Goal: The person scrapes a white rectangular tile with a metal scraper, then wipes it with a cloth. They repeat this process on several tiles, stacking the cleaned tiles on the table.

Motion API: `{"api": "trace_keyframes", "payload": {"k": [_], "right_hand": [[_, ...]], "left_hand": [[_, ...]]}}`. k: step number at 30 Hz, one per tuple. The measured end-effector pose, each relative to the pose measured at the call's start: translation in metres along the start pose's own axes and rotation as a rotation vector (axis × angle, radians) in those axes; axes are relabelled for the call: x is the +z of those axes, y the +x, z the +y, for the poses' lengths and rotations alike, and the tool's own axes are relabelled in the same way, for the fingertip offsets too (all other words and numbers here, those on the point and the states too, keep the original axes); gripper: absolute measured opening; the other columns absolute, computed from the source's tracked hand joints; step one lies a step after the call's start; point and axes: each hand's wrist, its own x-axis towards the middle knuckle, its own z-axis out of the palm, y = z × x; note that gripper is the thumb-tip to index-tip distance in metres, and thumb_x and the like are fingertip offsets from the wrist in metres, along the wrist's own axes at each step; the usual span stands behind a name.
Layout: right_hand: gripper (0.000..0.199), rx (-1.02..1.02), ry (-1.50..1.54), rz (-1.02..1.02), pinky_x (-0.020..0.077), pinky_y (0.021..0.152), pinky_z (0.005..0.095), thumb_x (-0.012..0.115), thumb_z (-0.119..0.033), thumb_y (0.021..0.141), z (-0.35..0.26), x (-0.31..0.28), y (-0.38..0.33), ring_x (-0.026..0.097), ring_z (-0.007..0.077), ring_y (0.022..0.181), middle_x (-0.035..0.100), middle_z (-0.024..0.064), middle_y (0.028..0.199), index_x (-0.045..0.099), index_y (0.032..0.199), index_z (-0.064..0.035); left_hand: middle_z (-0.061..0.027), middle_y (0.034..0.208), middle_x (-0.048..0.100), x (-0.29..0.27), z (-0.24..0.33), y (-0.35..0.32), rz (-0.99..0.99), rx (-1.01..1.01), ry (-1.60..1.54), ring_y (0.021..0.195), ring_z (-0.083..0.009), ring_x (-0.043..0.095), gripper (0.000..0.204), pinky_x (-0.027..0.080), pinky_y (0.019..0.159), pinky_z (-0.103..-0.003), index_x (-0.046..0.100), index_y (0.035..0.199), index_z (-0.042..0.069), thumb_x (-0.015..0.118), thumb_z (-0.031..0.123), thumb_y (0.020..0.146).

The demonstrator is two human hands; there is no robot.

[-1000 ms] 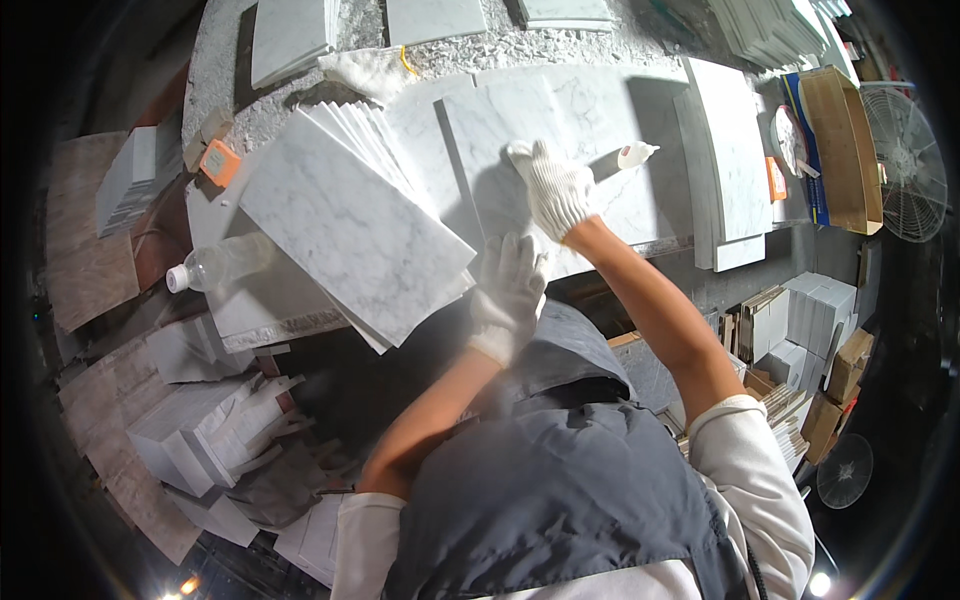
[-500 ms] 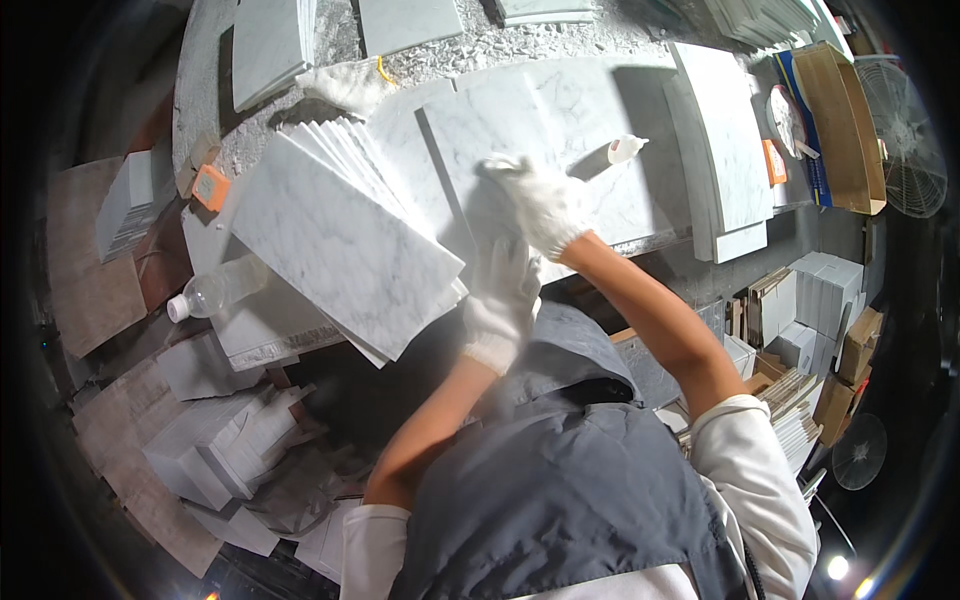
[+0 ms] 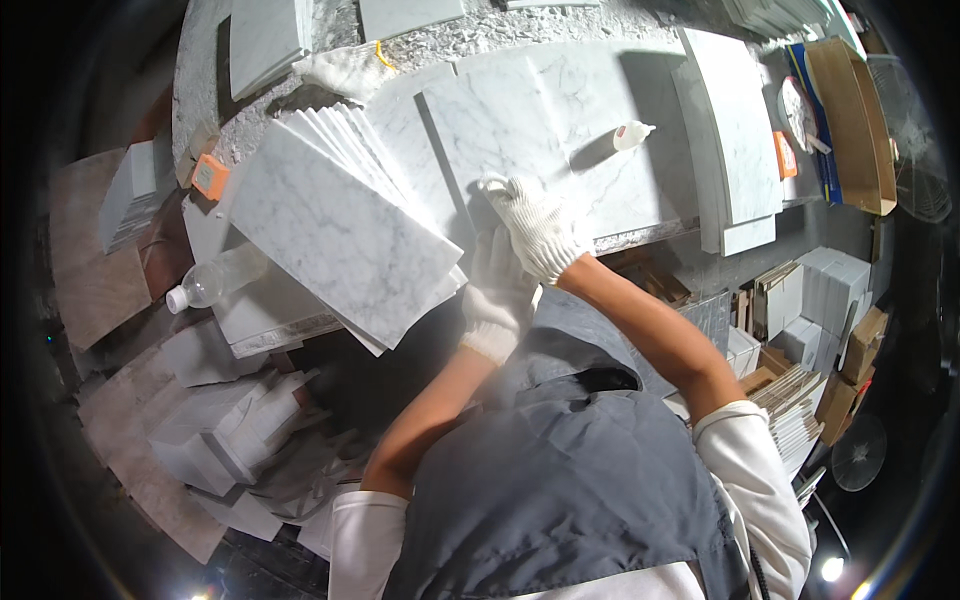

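A marble tile (image 3: 490,120), white with grey veins, lies flat on the worktable in front of me. My right hand (image 3: 537,228), in a white knit glove, presses on its near part with the fingers bent together; anything under them is hidden. My left hand (image 3: 497,298), gloved too, rests at the tile's near edge, fingers stretched out and partly behind the right hand. To the left, a fanned stack of marble tiles (image 3: 345,225) overhangs the table edge. A small white dropper bottle (image 3: 630,135) lies on the pale slab right of my right hand.
More tiles are stacked at the right (image 3: 735,140). A spare white glove (image 3: 345,72) lies beyond the fanned stack. Left of it are a clear plastic bottle (image 3: 215,280) and an orange box (image 3: 210,177). A cardboard box (image 3: 850,125) and a fan (image 3: 915,150) stand far right.
My right hand has slid toward me along the tile, closer to my left hand. My left hand stays at the near edge. The view has shifted slightly.
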Motion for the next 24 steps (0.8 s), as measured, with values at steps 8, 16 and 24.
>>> {"api": "trace_keyframes", "payload": {"k": [8,16,24], "right_hand": [[0.027,-0.078,-0.268,0.192,0.0575,0.086,0.0412,0.057,-0.017,0.101,0.038,-0.024,0.045,0.071,0.0346,0.1,0.073,0.018,0.105,0.066,0.125,-0.0096],[0.032,0.0,0.012,0.048,0.0551,0.083,0.0407,0.052,-0.032,0.106,0.007,-0.01,0.016,0.07,0.0303,0.091,0.074,0.0173,0.105,0.072,0.109,-0.0078],[0.042,-0.141,-0.128,0.179,0.0561,0.081,0.0419,0.052,-0.045,0.104,0.019,0.004,0.042,0.072,0.0341,0.092,0.073,0.0207,0.097,0.072,0.108,-0.0085]], "left_hand": [[-0.0108,0.157,0.048,0.014,0.002,-0.005,0.198,0.103,0.209,0.146,-0.0362,0.041,0.057,0.024,0.123,-0.052,0.04,0.159,0.018,0.037,0.045,0.109],[-0.013,0.153,0.043,-0.032,-0.007,-0.007,0.112,0.043,-0.363,0.147,-0.0325,0.034,0.065,0.02,0.126,-0.052,0.04,0.155,0.01,0.047,0.045,0.101],[-0.0106,0.14,0.054,-0.036,-0.009,-0.006,0.154,0.02,-0.415,0.14,-0.0287,0.041,0.052,0.031,0.12,-0.045,0.055,0.14,0.011,0.057,0.039,0.096]]}}
